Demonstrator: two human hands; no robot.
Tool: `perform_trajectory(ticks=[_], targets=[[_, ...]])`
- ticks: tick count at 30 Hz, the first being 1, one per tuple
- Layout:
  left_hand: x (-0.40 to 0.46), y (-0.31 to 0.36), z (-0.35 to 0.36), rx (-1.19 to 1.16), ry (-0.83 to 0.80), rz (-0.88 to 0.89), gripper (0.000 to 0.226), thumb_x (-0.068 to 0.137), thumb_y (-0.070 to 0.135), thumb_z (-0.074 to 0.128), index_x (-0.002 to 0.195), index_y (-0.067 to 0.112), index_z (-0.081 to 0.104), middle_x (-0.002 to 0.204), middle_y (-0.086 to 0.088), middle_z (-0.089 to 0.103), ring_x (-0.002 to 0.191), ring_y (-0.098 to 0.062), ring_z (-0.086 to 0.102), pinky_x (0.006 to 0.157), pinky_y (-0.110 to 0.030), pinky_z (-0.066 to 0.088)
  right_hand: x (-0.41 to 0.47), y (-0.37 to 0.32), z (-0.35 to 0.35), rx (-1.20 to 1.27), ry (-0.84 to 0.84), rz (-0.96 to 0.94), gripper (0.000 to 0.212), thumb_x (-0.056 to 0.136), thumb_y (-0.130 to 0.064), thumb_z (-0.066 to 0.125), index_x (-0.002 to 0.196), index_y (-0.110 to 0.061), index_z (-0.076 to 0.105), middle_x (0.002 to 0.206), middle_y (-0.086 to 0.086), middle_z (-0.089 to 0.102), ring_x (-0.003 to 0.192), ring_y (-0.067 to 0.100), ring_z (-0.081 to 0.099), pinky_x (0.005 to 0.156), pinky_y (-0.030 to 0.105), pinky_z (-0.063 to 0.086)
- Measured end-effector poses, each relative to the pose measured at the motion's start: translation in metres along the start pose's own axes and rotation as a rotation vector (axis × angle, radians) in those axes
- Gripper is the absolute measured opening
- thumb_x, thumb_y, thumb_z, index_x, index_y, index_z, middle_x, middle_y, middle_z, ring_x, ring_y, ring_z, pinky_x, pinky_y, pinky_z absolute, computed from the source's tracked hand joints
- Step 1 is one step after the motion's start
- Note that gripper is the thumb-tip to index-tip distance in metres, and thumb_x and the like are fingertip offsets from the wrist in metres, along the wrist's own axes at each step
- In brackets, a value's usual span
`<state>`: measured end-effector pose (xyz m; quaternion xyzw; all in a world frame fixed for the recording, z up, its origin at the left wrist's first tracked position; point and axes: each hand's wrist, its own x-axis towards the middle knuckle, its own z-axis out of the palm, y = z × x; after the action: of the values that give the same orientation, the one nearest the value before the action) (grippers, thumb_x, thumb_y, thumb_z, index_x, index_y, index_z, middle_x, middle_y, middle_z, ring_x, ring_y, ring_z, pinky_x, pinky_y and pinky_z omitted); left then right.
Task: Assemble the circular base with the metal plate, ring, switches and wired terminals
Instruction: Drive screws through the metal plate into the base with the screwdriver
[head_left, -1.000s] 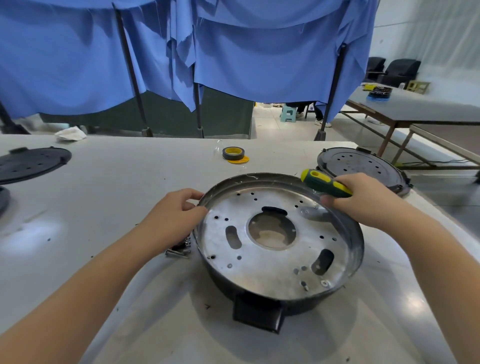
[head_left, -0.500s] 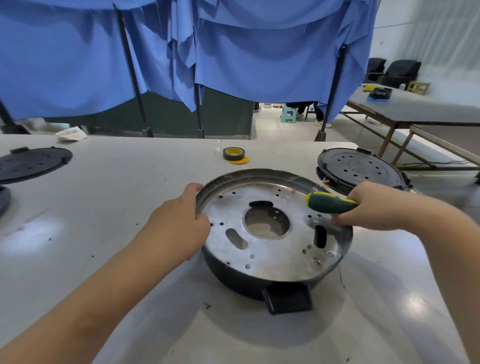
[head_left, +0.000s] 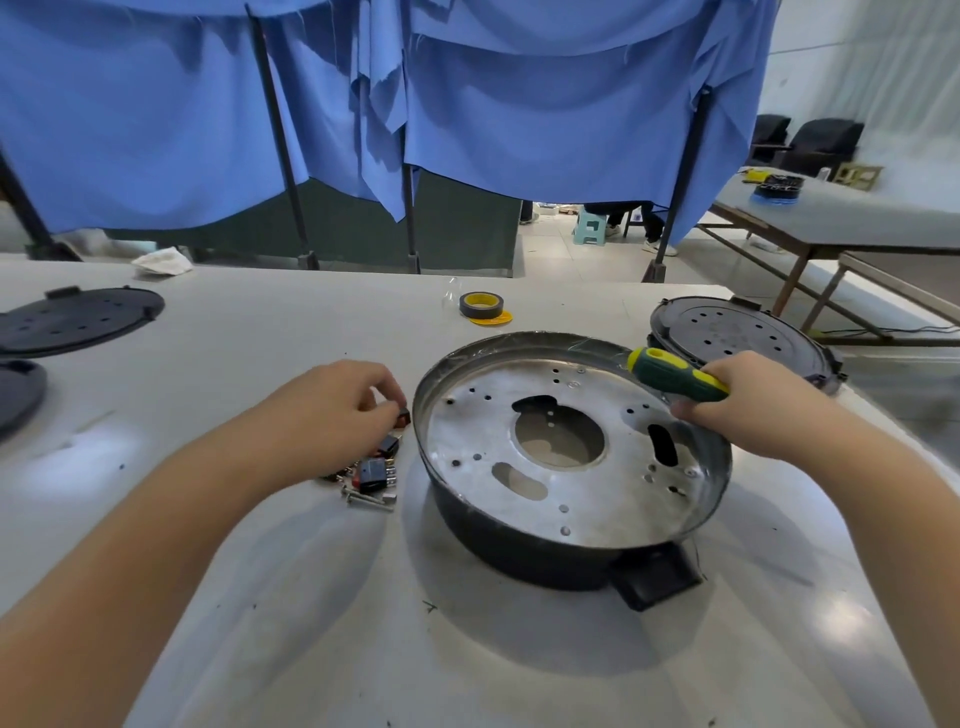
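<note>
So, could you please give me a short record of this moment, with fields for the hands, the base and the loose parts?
left hand: pinches a small black part above the loose parts
right hand: grips green and yellow screwdriver, resting on the base rim
circular base: on the table, metal plate seated inside
loose parts: switches and screws left of the base
tape roll: behind the base
black lid: behind the right hand

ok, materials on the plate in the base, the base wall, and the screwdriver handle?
Metal plate: bare metal, likely aluminium or steel; dull silver sheen with punched holes. Circular base wall: dark, semi-matte, plastic or coated metal, can't tell. Screwdriver handle: green and yellow, probably moulded plastic or rubber.
</note>
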<state>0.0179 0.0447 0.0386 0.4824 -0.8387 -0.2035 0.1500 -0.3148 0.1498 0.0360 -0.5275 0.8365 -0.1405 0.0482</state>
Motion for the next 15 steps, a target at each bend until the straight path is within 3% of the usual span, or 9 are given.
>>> perform_trajectory(ticks=[4, 8, 15], targets=[[-0.003, -0.003, -0.002, 0.22, -0.189, 0.045, 0.014, 0.083, 0.013, 0.053, 0.088, 0.024, 0.062, 0.088, 0.003, 0.064, 0.07, -0.009, 0.056, 0.065, -0.026, 0.047, 0.0, -0.002, 0.001, 0.012, -0.002, -0.009, 0.024, 0.083, -0.033, 0.07, 0.066, -0.021, 0.058, 0.052, 0.001, 0.058, 0.05, 0.018, 0.056, 0.049, 0.025, 0.036], [-0.007, -0.005, 0.001, 0.338, -0.302, 0.054, 0.012, 0.075, 0.015, 0.06, 0.075, 0.027, 0.062, 0.077, 0.01, 0.063, 0.067, -0.004, 0.055, 0.054, -0.014, 0.041, -0.001, -0.003, 0.001, 0.001, -0.01, -0.013, 0.025, 0.084, -0.034, 0.069, 0.066, -0.022, 0.056, 0.053, 0.0, 0.058, 0.05, 0.016, 0.056, 0.048, 0.024, 0.035], [-0.003, -0.012, 0.01, 0.539, -0.295, 0.041, 0.025, 0.072, 0.024, 0.074, 0.062, 0.028, 0.052, 0.066, 0.013, 0.052, 0.061, -0.006, 0.05, 0.047, -0.018, 0.032, -0.002, -0.003, 0.0, 0.007, -0.026, -0.013, 0.023, 0.085, -0.035, 0.068, 0.069, -0.023, 0.057, 0.056, 0.001, 0.06, 0.051, 0.016, 0.057, 0.049, 0.024, 0.036]])
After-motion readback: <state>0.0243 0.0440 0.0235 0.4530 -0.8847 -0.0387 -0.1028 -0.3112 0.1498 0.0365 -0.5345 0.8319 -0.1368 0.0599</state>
